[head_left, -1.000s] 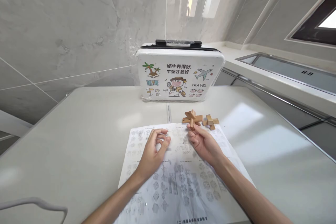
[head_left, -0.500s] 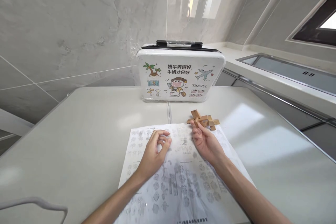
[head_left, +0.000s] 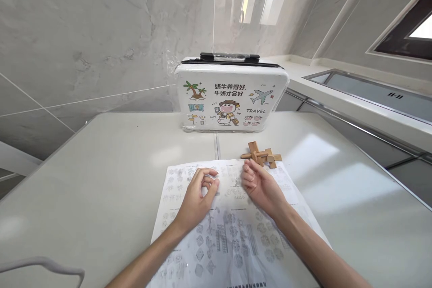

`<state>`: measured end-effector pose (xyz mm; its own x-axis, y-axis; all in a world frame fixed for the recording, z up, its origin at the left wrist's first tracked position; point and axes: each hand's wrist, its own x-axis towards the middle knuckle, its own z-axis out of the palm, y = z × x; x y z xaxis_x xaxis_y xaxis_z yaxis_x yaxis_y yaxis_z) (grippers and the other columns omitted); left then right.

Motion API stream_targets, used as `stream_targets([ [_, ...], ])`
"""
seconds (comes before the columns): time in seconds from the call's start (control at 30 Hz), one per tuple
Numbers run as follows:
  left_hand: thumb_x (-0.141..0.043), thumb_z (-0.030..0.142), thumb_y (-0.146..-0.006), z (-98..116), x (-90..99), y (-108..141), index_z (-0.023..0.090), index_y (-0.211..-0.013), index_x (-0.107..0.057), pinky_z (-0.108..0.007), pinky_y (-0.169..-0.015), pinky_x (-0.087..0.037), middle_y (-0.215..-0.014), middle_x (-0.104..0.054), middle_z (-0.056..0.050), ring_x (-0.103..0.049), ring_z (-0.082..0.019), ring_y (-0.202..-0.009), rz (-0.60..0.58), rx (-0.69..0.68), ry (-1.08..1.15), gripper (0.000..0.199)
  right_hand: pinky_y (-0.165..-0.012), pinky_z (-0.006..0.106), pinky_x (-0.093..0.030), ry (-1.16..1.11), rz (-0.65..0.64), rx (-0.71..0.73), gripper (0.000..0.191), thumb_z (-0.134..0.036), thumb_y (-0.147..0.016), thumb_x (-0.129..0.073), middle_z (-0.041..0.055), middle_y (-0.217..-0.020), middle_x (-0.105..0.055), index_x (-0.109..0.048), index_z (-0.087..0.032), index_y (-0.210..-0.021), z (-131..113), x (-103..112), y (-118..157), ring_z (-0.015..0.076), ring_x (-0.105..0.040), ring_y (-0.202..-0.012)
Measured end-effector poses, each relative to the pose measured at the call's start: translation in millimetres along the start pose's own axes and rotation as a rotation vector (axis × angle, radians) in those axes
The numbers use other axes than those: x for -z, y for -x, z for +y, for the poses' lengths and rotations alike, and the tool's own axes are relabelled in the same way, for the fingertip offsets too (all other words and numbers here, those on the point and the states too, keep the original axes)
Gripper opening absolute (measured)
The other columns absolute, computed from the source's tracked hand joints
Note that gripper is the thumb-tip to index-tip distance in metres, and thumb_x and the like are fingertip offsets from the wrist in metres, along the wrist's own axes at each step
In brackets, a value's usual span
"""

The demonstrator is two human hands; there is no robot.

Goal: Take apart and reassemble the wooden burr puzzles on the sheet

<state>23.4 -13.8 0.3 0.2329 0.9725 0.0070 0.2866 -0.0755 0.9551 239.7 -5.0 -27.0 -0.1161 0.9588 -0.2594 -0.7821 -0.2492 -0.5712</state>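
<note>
My left hand (head_left: 200,192) rests on the printed sheet (head_left: 189,274), its fingers loosely curved and the thumb apart from the forefinger. It holds nothing. On the sheet's right half, my right hand (head_left: 262,184) has its fingers curled in toward the palm, and no object shows in them. Just beyond those fingertips lie several light-brown wooden puzzle pieces (head_left: 270,158), heaped crosswise at the sheet's far edge. Part of the heap's near side is hidden by the right hand. Rows of small puzzle drawings cover the paper, upside down to me.
A white cartoon-printed case (head_left: 232,94) with a black handle, wrapped in clear plastic, stands upright at the back of the white table (head_left: 111,180). A grey cable (head_left: 43,262) lies at the lower left. Beyond the table on the right runs a counter (head_left: 337,87) with a sink.
My right hand has drawn back slightly toward me and let go of a wooden puzzle piece, which now lies among the others. The left hand has stayed nearly still.
</note>
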Motion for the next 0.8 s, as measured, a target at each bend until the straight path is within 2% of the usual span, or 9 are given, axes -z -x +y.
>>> stream_targets([
  [0.07, -0.059, 0.040, -0.101, -0.5, 0.0, -0.5, 0.023, -0.113, -0.064, -0.034, -0.082, -0.052, -0.108, -0.067, -0.006, -0.066, -0.019, -0.092, 0.000, -0.009, -0.005, 0.021, -0.047, 0.020, -0.042, 0.052, -0.032, -0.046, 0.024, -0.030, -0.089, -0.084, -0.0027, -0.081, -0.058, -0.063, -0.021, -0.084, 2.7, -5.5, 3.6, 0.0082, -0.043, -0.058],
  [0.27, -0.059, 0.039, -0.101, -1.7, 0.3, -1.1, 0.022, -0.115, -0.064, -0.034, -0.080, -0.050, -0.089, -0.067, -0.003, -0.064, -0.019, -0.081, -0.006, 0.011, -0.007, 0.023, -0.050, 0.020, -0.037, 0.123, -0.075, -0.092, 0.027, -0.030, -0.087, -0.087, -0.0027, -0.080, -0.057, -0.063, -0.018, -0.082, 5.8, -7.9, 6.7, 0.0071, -0.041, -0.059],
  [0.8, -0.059, 0.039, -0.099, -2.1, -0.3, -1.0, 0.022, -0.115, -0.064, -0.032, -0.076, -0.049, -0.087, -0.066, -0.003, -0.064, -0.020, -0.081, -0.011, 0.023, -0.026, 0.024, -0.050, 0.019, -0.038, 0.103, -0.068, -0.082, 0.026, -0.027, -0.087, -0.086, -0.0023, -0.076, -0.054, -0.064, -0.017, -0.078, 6.4, -6.7, 5.6, 0.0075, -0.040, -0.059],
])
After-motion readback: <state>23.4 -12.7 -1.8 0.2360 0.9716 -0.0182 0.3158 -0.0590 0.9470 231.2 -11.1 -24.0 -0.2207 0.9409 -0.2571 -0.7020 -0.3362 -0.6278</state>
